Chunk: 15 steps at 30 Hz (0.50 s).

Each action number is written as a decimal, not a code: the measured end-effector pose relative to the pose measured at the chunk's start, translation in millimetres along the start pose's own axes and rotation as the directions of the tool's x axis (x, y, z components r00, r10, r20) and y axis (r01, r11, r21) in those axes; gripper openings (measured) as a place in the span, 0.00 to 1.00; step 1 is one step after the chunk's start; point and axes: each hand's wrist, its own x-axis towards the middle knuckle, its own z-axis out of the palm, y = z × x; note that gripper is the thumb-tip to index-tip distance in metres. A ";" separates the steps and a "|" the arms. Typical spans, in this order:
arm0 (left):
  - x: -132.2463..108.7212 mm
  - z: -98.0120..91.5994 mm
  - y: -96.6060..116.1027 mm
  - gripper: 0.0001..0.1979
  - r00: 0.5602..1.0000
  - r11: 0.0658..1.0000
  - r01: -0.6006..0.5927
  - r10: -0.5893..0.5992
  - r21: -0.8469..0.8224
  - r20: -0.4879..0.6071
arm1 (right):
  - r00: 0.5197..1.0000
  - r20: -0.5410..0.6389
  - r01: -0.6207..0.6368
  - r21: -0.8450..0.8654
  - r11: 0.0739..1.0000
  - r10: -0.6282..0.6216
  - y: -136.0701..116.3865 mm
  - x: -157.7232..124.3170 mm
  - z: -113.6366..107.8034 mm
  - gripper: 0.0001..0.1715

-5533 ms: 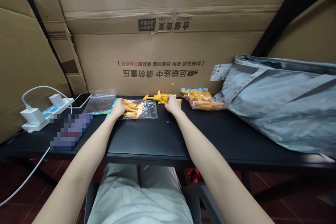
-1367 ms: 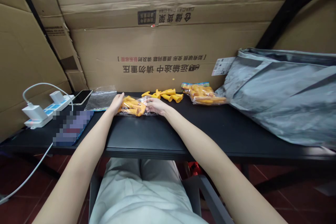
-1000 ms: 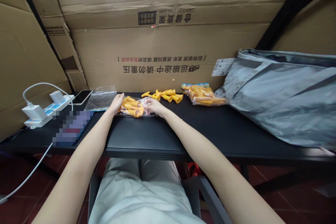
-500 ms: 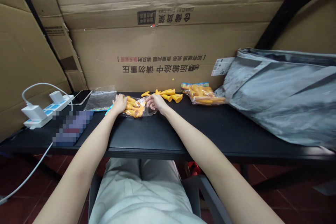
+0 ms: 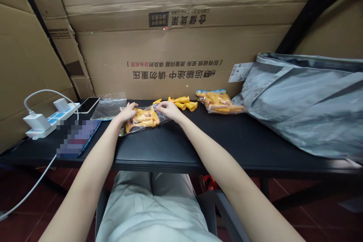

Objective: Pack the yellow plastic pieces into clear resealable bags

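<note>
Now, right hand (image 5: 170,112) pinching bag (image 5: 143,119), left hand (image 5: 127,113), grip unclear, upside-down 仓储货架 (image 5: 188,20) on cardboard (image 5: 113,51)

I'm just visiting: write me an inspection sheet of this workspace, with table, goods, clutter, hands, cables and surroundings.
Surface: black table.
Job's things: clear bag of yellow pieces; loose yellow pieces farther back; second filled bag on the right.
Clutter: phone, flat plastic bag, grey bag, pixelated item.
Hands: left hand on the clear bag's left end, right hand at its right end; grips unclear.
Cables: white cable loops from a charger on the power strip; a white stretch hangs off the front edge.
Surroundings: cardboard behind and at left.
</note>
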 end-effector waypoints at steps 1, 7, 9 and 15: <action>-0.4 -1.6 1.1 0.20 1.000 1.000 0.010 -0.010 -0.008 -0.008 | 1.000 -0.025 -0.008 -0.084 0.996 0.006 0.1 0.0 -2.7 0.10; -1.7 -0.2 2.6 0.14 0.989 0.985 0.022 0.004 0.172 -0.150 | 0.994 -0.105 -0.061 -0.534 0.843 0.006 -2.7 -4.7 -16.2 0.10; -2.3 2.2 1.5 0.14 0.989 0.976 0.026 0.007 0.216 -0.149 | 0.988 -0.153 -0.073 -0.576 0.814 -0.020 -2.4 -5.3 -21.2 0.08; -2.4 5.7 -1.0 0.15 0.990 0.970 0.015 0.020 0.244 -0.143 | 0.959 -0.188 -0.278 -0.485 0.829 0.212 9.5 -1.8 -43.6 0.16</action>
